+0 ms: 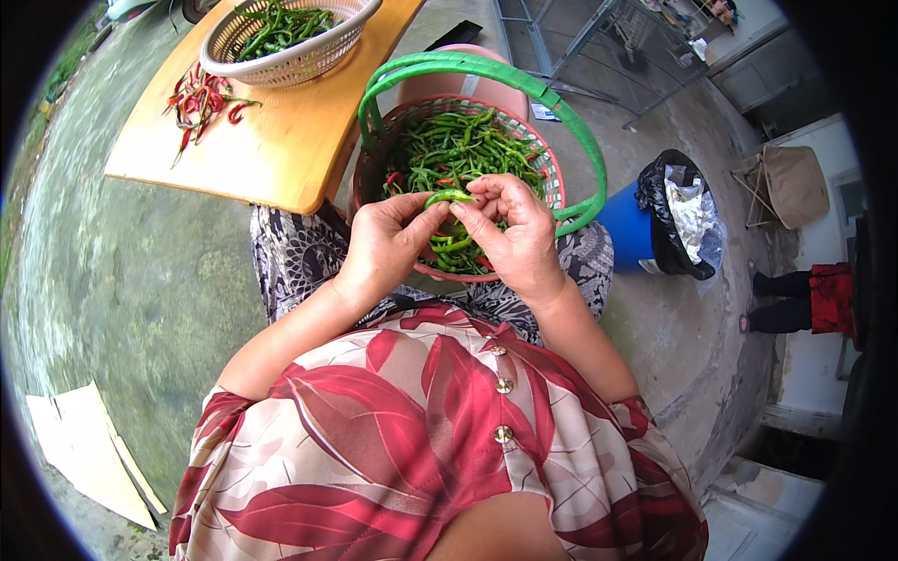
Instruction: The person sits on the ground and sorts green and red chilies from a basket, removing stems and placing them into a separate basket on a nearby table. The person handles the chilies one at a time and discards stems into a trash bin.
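Observation:
A green chili pepper (446, 197) is held between my two hands, above a woven basket (554, 165) with a green-wrapped handle. My left hand (389, 235) grips the pepper's body between thumb and finger. At its pale stem end, the thumb and fingertips of my right hand (515, 235) pinch it. Below lie many green chili peppers (456, 140) with a few red ones among them. A light plastic colander (287, 69) with more green chilies (280, 31) stands on the wooden table (280, 133) at the upper left, beside a small pile of red chilies (203, 102).
A pink tub (491, 66) sits behind the basket. To the right is a blue bin (626, 228) lined with a black bag. A folding stool (793, 186) and another person's legs (782, 301) are farther right. Flat board pieces (91, 449) lie on the ground lower left.

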Motion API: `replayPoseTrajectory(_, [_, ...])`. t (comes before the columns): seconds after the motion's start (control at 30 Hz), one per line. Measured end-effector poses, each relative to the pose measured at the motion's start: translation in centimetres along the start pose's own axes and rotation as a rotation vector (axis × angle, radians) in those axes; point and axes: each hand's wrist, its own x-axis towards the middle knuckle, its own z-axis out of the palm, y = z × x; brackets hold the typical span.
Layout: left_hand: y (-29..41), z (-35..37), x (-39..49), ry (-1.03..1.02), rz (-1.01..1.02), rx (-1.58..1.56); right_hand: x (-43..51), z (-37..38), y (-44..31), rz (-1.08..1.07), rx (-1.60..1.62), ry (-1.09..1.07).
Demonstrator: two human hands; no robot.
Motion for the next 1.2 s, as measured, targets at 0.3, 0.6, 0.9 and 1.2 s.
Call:
replayPoseTrajectory(0.3, [0.4, -1.2, 0.3, -0.235, -0.152, -0.038, -0.5, -0.2, 0.3, 0.37, 0.563, -0.004])
replayPoseTrajectory(0.6, [0.6, -0.8, 0.5, -0.282, -0.186, -0.056, -1.3, -1.0, 1.9, 0.561, 1.166, -0.067])
replayPoseTrajectory(0.9, [1.4, -1.5, 0.1, -0.167, -0.229, -0.1, 0.6, -14.7, -4.8, -0.607, -0.533, 0.583])
replayPoseTrajectory(1.2, [0.3, 0.3, 0.8, -0.147, -0.014, 0.142, 3.6, -37.7, -1.2, 0.185, -0.967, 0.49])
